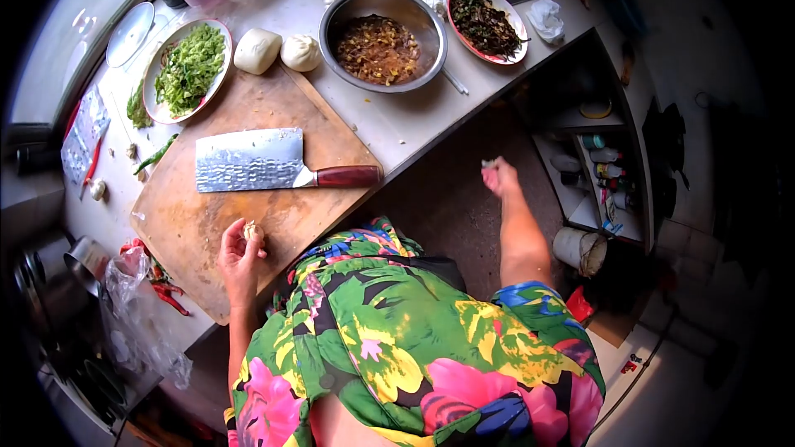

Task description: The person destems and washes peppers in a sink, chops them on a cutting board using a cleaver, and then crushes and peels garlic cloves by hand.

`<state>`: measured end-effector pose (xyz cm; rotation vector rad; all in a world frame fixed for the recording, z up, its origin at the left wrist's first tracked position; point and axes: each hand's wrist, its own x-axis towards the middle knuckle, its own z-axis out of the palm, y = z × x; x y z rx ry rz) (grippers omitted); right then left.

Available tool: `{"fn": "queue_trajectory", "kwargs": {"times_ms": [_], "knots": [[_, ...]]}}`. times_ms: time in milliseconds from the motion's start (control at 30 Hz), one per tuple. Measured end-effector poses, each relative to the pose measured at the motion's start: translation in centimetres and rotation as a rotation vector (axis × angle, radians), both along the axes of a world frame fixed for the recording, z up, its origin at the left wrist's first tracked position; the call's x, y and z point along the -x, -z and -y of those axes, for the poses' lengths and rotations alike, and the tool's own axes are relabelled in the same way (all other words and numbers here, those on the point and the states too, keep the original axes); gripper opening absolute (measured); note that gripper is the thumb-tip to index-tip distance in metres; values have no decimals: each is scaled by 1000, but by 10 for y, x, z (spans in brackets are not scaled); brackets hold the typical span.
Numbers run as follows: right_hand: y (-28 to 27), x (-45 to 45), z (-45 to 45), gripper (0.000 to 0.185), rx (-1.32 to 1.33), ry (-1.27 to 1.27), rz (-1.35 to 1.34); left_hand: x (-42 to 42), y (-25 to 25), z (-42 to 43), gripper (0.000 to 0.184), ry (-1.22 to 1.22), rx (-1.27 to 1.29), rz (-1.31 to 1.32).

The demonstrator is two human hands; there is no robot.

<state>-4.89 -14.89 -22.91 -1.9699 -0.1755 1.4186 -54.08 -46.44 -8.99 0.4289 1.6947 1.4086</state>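
Observation:
Over the near edge of a wooden cutting board (pixel 166 223), my left hand (pixel 240 255) holds a small pale garlic piece (pixel 253 233) between thumb and fingers. My right hand (pixel 500 178) is out to the right, above the floor, its fingers closed on a small whitish bit (pixel 488 164) too small to name. A cleaver (pixel 251 159) lies flat on the board, its dark red handle towards the right corner. Beyond the board's far corner sit two pale buns (pixel 257 51).
A steel bowl (pixel 331 58) of chopped brown food stands behind the board, with a plate of dark greens (pixel 487 25) to its right. Chopped green vegetables (pixel 190 69) fill a left plate. Red chillies (pixel 169 296) and a plastic bag (pixel 137 302) lie front left; open shelves (pixel 592 120) stand right.

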Motion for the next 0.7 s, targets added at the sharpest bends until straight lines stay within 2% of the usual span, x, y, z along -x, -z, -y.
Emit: {"fn": "queue_trajectory", "kwargs": {"times_ms": [67,133,167,200,267,333,367,400,467,567,600,700], "knots": [[-48,32,-15,54,-48,-12,60,0,1,-3,32,-3,-42,-11],[-56,43,-45,48,-355,-76,269,4,7,0,31,-94,-59,-45],[-69,32,-41,43,-525,-112,303,3,9,-14,32,-98,-44,-82],[-84,62,-43,38,-667,-248,271,-7,-2,2,33,-205,25,-146],[-114,107,-25,25,-688,-355,275,-2,-3,12,29,-255,74,-172],[-132,183,24,17,-924,-1055,394,-13,-3,19,24,-309,75,-458],[-134,190,30,13,-828,-1092,423,-16,0,1,23,-265,51,-541],[-162,266,84,18,-1189,-1529,607,-9,18,30,22,-268,66,-639],[-162,286,97,25,-1315,-1668,720,-9,25,31,24,-255,76,-754],[-149,300,97,34,-1306,-1882,714,-11,24,29,25,-201,32,-1052],[-166,313,103,37,-1283,-1977,745,-11,22,29,25,-183,46,-1119],[-166,333,106,33,-1217,-2095,756,-7,20,23,26,-210,40,-1257]]}}
